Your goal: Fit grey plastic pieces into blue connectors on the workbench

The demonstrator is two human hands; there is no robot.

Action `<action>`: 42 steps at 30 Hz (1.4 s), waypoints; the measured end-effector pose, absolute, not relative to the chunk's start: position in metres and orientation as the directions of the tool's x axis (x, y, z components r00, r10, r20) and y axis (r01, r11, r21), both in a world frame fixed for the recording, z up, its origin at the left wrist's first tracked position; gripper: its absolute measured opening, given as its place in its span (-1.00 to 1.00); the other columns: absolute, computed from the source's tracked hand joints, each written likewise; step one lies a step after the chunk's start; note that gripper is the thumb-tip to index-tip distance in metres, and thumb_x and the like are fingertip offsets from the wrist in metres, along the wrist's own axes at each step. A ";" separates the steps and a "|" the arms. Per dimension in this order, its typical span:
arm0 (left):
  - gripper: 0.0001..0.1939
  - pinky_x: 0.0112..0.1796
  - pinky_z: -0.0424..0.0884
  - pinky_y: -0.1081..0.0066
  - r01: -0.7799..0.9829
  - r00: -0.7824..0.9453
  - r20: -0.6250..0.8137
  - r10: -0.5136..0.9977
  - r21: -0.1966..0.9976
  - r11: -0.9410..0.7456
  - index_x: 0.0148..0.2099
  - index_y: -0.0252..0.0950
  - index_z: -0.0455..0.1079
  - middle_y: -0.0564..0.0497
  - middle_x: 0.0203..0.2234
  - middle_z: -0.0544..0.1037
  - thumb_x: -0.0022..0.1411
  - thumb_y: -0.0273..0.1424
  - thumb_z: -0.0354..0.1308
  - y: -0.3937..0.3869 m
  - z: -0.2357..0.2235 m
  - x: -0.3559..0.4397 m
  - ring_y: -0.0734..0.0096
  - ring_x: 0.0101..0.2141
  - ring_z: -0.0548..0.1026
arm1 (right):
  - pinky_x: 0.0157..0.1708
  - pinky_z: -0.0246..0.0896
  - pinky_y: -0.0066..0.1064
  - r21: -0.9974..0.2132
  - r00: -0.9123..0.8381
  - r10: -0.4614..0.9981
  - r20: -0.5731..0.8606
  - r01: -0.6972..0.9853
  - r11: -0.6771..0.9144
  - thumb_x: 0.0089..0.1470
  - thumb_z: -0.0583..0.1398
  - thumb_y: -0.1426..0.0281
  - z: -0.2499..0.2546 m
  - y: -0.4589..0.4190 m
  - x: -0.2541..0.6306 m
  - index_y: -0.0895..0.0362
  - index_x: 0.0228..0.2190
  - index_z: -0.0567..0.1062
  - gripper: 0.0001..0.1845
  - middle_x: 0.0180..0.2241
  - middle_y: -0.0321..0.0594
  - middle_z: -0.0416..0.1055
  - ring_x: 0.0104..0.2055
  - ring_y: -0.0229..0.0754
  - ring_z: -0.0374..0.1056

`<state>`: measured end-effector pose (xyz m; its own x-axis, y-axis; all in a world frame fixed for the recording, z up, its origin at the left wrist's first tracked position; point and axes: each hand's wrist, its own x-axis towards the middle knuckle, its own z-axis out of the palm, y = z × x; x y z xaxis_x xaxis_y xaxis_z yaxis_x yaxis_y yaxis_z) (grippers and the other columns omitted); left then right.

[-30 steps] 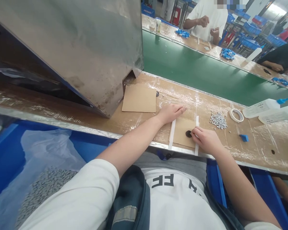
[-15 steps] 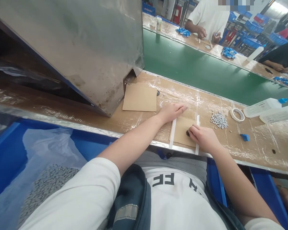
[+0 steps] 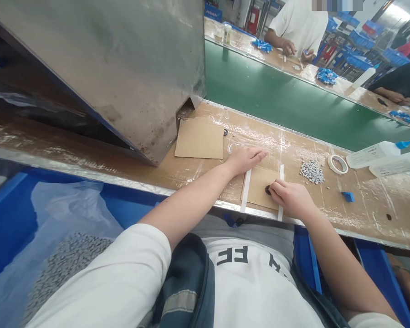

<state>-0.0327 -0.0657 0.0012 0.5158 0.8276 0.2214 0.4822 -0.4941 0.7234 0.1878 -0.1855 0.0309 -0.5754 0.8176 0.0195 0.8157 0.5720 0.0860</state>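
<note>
A piece of cardboard lies at the table's near edge, with two white tape strips running down its left and right sides. My left hand rests at its far left corner, fingers stretched out flat and pointing right. My right hand is closed at the board's right side, its fingertips pinching a small black rounded object against the cardboard. The fingers hide most of that object, so its kind does not show.
A second cardboard piece lies by the metal housing. To the right are small grey pieces, a tape roll, a blue block and plastic bottles. Beyond the green belt, a co-worker handles small parts.
The black object shows slightly more beside my right fingertips, and my right hand has shifted very slightly. My left hand stays in place.
</note>
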 end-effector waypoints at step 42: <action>-0.48 -0.36 0.21 0.37 0.603 0.181 0.304 0.935 0.717 -0.350 -0.37 -0.20 0.41 0.05 -0.54 0.49 0.47 -0.06 -0.19 -0.087 0.004 -0.113 0.30 -0.42 0.48 | -0.45 -0.22 -0.32 0.091 -0.512 0.858 -0.047 0.853 0.514 0.28 0.07 0.56 0.029 -0.195 0.204 0.11 -0.30 0.40 -0.83 -0.31 -0.22 0.49 -0.38 -0.16 0.38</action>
<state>-0.1132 -0.0871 0.0039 0.1809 0.9353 0.3041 0.6031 -0.3497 0.7169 0.2042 -0.1954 0.0293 -0.5121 0.8576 -0.0472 0.8528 0.5142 0.0910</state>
